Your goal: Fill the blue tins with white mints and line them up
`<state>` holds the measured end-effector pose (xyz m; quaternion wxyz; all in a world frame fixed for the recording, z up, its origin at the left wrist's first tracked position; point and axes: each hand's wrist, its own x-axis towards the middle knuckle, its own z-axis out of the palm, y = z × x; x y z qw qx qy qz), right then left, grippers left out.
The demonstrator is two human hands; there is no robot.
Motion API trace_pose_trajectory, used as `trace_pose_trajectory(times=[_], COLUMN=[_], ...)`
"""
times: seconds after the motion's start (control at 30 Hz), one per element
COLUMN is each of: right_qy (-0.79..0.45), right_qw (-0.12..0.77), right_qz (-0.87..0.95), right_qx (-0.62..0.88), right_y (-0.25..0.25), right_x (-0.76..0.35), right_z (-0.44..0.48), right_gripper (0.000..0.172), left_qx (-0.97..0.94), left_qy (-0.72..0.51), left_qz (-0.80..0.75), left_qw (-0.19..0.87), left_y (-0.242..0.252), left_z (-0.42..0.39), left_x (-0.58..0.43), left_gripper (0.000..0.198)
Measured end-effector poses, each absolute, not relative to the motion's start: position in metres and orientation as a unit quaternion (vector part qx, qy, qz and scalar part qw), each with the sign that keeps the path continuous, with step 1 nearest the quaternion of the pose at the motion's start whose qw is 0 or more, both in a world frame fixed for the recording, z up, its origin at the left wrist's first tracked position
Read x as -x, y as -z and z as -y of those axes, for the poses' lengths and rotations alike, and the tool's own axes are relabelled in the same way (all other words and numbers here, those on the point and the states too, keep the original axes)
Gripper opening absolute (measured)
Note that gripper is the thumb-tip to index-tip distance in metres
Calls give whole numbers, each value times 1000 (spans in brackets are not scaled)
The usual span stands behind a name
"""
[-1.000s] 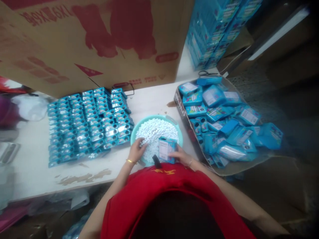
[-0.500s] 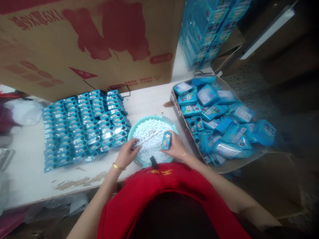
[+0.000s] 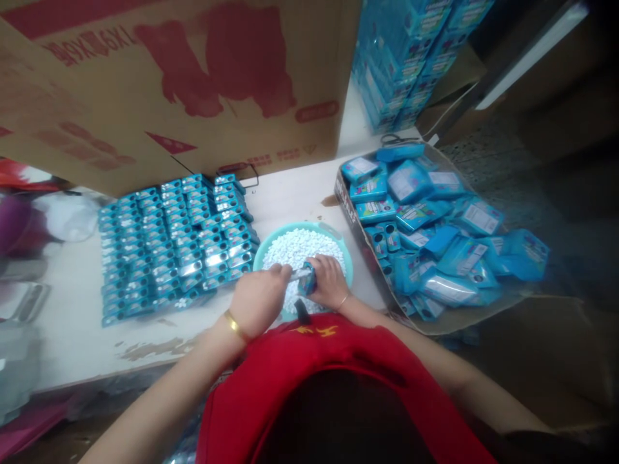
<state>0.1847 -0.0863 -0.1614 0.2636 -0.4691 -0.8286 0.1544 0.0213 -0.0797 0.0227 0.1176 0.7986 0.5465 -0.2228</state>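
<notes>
A teal bowl point(image 3: 338, 240) heaped with small white candies point(image 3: 300, 248) sits on the white table in front of me. Over its near side my right hand point(image 3: 329, 281) grips a small blue box point(image 3: 307, 281). My left hand point(image 3: 258, 299), with a gold bangle on the wrist, is pinched at the box's open end, touching a pale strip or flap there. What the left fingers hold is too blurred to tell.
Rows of small blue boxes point(image 3: 169, 241) lie packed on the table to the left. A cardboard tray point(image 3: 349, 212) of loose blue boxes point(image 3: 435, 225) stands at the right. A large brown carton point(image 3: 169, 77) rises behind, with stacked blue packs point(image 3: 411, 58) at back right.
My left hand has lifted out of the candies and come to the blue box. My right hand has turned the box and drawn it closer, over the bowl's near side.
</notes>
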Motion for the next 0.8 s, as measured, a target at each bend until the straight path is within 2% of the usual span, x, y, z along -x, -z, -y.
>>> trace_pose_trajectory(times=[0.17,0.3,0.4,0.5,0.57,0.67,0.8], right_qy=[-246,-306,-329,-382,-435,-501,-558], right_qw=[259,258,256,229,225,242,271], right_qz=[811,782,727,664,639,622,569], right_qx=[464,477,546,600,593,551,540], right_y=[150,144,143,143,141,138,136], right_x=[-195,-215,-232,-244,-249,-253,-260], right_z=[93,101,105,110,114,120,123], right_gripper=[86,84,91,96,90,70,48], left_qx=[-827,-838,-790,-731,-718,-717,-715], left_qy=[208,106,46,94,100,58,6], left_qz=[-506,-497,-570,-646,-652,-634,-617], left_qw=[126,198,223,197,223,285,328], left_y=[-13,16,50,95,128,172,207], left_z=[77,82,87,87,84,76,66], left_x=[-21,11,44,62,57,27,-14], left_gripper=[21,22,23,23,21,20,24])
